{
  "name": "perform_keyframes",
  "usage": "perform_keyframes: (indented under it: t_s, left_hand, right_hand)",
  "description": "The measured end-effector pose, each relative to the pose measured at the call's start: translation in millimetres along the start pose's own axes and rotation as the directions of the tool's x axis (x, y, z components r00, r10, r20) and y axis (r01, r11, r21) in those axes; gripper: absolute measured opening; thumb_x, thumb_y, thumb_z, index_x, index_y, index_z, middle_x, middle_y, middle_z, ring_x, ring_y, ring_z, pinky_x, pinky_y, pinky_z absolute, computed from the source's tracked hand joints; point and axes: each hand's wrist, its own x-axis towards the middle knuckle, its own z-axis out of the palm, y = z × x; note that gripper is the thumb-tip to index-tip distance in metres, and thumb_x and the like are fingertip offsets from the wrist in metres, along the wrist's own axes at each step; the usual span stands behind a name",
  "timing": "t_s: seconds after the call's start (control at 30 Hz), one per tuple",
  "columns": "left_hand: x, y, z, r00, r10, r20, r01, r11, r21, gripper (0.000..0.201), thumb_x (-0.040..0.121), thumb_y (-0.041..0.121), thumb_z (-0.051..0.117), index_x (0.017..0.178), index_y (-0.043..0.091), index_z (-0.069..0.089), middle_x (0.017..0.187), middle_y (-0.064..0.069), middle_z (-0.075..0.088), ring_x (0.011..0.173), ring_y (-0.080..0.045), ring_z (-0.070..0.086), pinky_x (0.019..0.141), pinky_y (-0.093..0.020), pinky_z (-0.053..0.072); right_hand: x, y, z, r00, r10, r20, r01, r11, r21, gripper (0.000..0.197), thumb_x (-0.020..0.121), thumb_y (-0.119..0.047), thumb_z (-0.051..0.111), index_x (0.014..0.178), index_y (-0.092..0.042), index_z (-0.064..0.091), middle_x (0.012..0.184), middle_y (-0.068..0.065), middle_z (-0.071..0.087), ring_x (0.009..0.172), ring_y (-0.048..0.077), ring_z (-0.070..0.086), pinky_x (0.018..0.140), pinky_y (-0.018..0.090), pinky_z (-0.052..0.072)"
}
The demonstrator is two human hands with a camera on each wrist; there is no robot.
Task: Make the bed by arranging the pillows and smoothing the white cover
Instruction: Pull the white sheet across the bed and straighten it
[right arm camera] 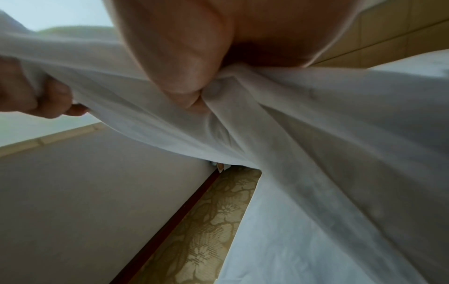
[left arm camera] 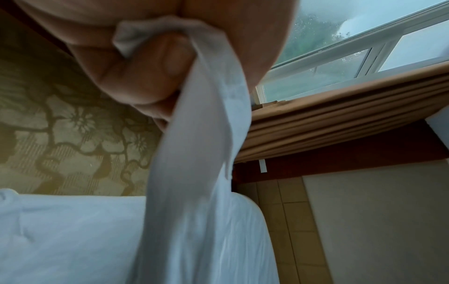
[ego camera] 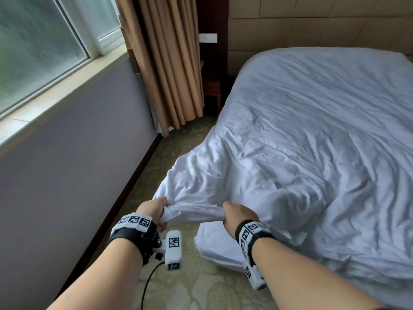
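Observation:
The white cover (ego camera: 301,139) lies wrinkled over the bed, its near left corner lifted off the mattress. My left hand (ego camera: 156,209) grips the bunched corner of the cover (left arm camera: 194,115), fingers curled round the cloth. My right hand (ego camera: 237,215) grips the same hem a little to the right, thumb and fingers pinching a fold of the cover (right arm camera: 267,107). The stretch of hem between the two hands is pulled taut. The mattress corner (ego camera: 214,245) shows bare white below the hands. No pillows are in view.
A narrow strip of patterned carpet (ego camera: 178,153) runs between the bed and the grey wall (ego camera: 67,164) under the window (ego camera: 33,45). Tan curtains (ego camera: 169,63) hang at the far corner beside a dark wooden nightstand (ego camera: 212,88). A padded headboard (ego camera: 312,21) backs the bed.

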Motion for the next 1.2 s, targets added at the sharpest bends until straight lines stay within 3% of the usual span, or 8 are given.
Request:
perform_keyframes:
  t_s: [0.23, 0.43, 0.57, 0.67, 0.77, 0.87, 1.0, 1.2]
  left_hand:
    - [29.5, -19.4, -58.1, 0.999, 0.029, -0.018, -0.024, 0.973, 0.231, 0.021, 0.077, 0.018, 0.067, 0.083, -0.002, 0.068, 0.060, -0.014, 0.062, 0.057, -0.028, 0.059, 0.053, -0.031, 0.048]
    - [63.1, -72.0, -179.1, 0.995, -0.066, -0.076, 0.092, 0.909, 0.407, 0.024, 0.084, 0.017, 0.074, 0.087, -0.007, 0.071, 0.062, -0.016, 0.065, 0.047, -0.026, 0.057, 0.046, -0.022, 0.042]
    - [88.1, -92.7, -216.9, 1.000, -0.018, -0.015, 0.024, 0.810, 0.586, 0.028, 0.084, 0.031, 0.068, 0.111, 0.021, 0.070, 0.105, -0.001, 0.075, 0.093, -0.023, 0.071, 0.062, -0.020, 0.043]
    - [101.3, -102.4, -244.7, 0.998, -0.057, -0.016, 0.059, 0.925, 0.375, 0.045, 0.091, 0.024, 0.069, 0.131, 0.004, 0.063, 0.130, -0.018, 0.066, 0.120, -0.035, 0.065, 0.069, -0.027, 0.050]
    - [118.8, -100.7, -233.3, 0.989, -0.138, -0.046, 0.145, 0.946, 0.289, 0.064, 0.071, 0.033, 0.077, 0.119, -0.008, 0.064, 0.106, -0.026, 0.068, 0.104, -0.045, 0.070, 0.078, -0.041, 0.051]
    - [102.1, -78.9, -191.5, 0.991, -0.132, 0.017, 0.120, 0.941, 0.316, 0.043, 0.085, 0.032, 0.071, 0.098, -0.007, 0.061, 0.074, -0.018, 0.058, 0.070, -0.037, 0.066, 0.068, -0.046, 0.053]
    - [61.7, -43.9, -115.3, 0.992, -0.025, 0.125, -0.028, 0.913, 0.406, 0.033, 0.091, 0.027, 0.069, 0.088, -0.006, 0.064, 0.070, -0.016, 0.062, 0.067, -0.036, 0.066, 0.077, -0.050, 0.058]
    - [-12.5, -31.1, 1.2, 0.953, -0.011, 0.301, -0.124, 0.897, 0.425, 0.035, 0.090, 0.033, 0.070, 0.103, 0.001, 0.063, 0.089, -0.018, 0.067, 0.069, -0.033, 0.069, 0.082, -0.052, 0.057]
  right_hand:
    - [-23.0, -58.1, -0.6, 0.995, 0.029, 0.097, -0.019, 0.994, -0.106, 0.024, 0.086, -0.016, 0.043, 0.102, -0.026, 0.058, 0.098, 0.004, 0.065, 0.087, 0.028, 0.062, 0.072, 0.035, 0.051]
    - [-36.7, -181.1, 58.2, 0.975, -0.017, 0.221, 0.071, 0.969, -0.238, 0.030, 0.088, -0.016, 0.050, 0.116, -0.018, 0.060, 0.106, 0.009, 0.065, 0.095, 0.033, 0.064, 0.077, 0.041, 0.052]
    - [-38.8, -201.2, 102.1, 0.955, 0.019, 0.295, 0.025, 0.989, -0.147, 0.038, 0.088, -0.016, 0.050, 0.125, -0.020, 0.056, 0.115, 0.007, 0.057, 0.103, 0.032, 0.061, 0.081, 0.042, 0.052]
    - [-43.6, -213.7, 122.3, 0.919, 0.066, 0.389, -0.041, 0.996, -0.073, 0.043, 0.086, -0.024, 0.049, 0.128, -0.025, 0.055, 0.127, 0.005, 0.054, 0.112, 0.031, 0.059, 0.092, 0.045, 0.052]
    - [-44.5, -203.0, 118.0, 0.918, 0.129, 0.375, -0.119, 0.992, -0.052, 0.041, 0.084, -0.027, 0.048, 0.124, -0.025, 0.058, 0.130, 0.004, 0.059, 0.115, 0.030, 0.059, 0.098, 0.043, 0.050]
    - [-51.4, -170.5, 95.8, 0.924, 0.208, 0.322, -0.204, 0.978, -0.045, 0.041, 0.082, -0.028, 0.047, 0.122, -0.028, 0.060, 0.128, 0.002, 0.061, 0.114, 0.028, 0.059, 0.098, 0.042, 0.050]
    - [-78.6, -104.4, 62.2, 0.904, 0.347, 0.249, -0.356, 0.934, -0.006, 0.040, 0.081, -0.032, 0.043, 0.118, -0.030, 0.059, 0.129, 0.001, 0.060, 0.112, 0.027, 0.059, 0.096, 0.042, 0.050]
    - [-162.6, 3.6, 28.2, 0.806, 0.558, 0.198, -0.577, 0.815, 0.054, 0.021, 0.090, -0.029, 0.048, 0.103, -0.020, 0.062, 0.106, 0.002, 0.064, 0.094, 0.027, 0.061, 0.087, 0.035, 0.052]
